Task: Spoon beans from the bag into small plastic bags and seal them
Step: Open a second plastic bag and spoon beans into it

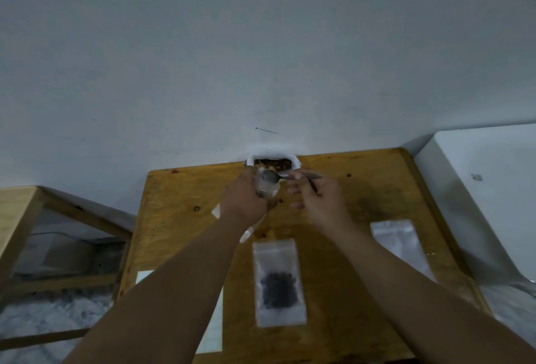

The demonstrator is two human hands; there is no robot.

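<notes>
A white bag of brown beans stands open at the table's far edge against the wall. My left hand holds a small clear plastic bag upright just in front of it. My right hand grips a metal spoon by the handle, its bowl over the small bag's mouth. A small plastic bag with dark beans inside lies flat on the table near me. An empty clear bag lies to the right.
The wooden table stands against a grey wall. A white appliance stands close on the right, a wooden shelf frame on the left. A white paper sheet lies under my left forearm. A few loose beans dot the tabletop.
</notes>
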